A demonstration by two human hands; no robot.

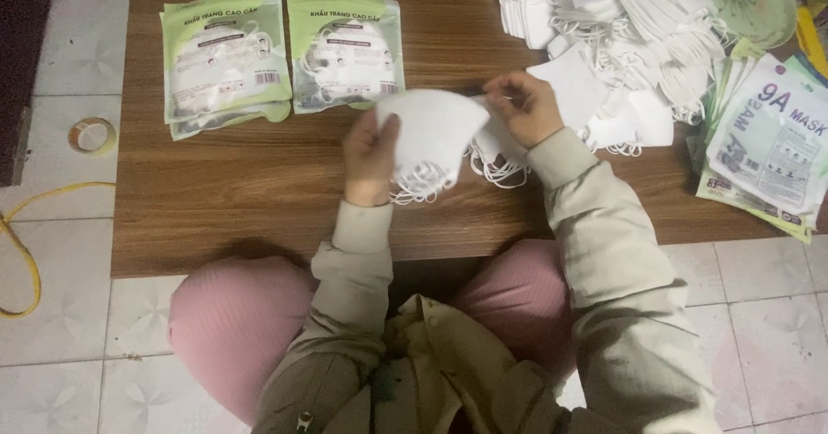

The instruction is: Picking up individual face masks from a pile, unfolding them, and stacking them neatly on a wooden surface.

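Observation:
A small stack of white face masks (434, 132) is held over the middle of a low wooden table (259, 192), ear loops dangling below it. My left hand (369, 160) grips the stack from its left side. My right hand (524, 106) pinches the stack's right end, with more loose masks lying just under that hand. To the right lies a large heap of loose white masks (621, 28).
Two green-and-clear filled mask packets (226, 59) (347, 47) lie at the table's back left. A pile of flat empty packets (768, 141) sits at the right edge. A green patterned plate (750, 3) stands at the back right. A tape roll (92, 135) and yellow cord (26, 253) lie on the tiled floor.

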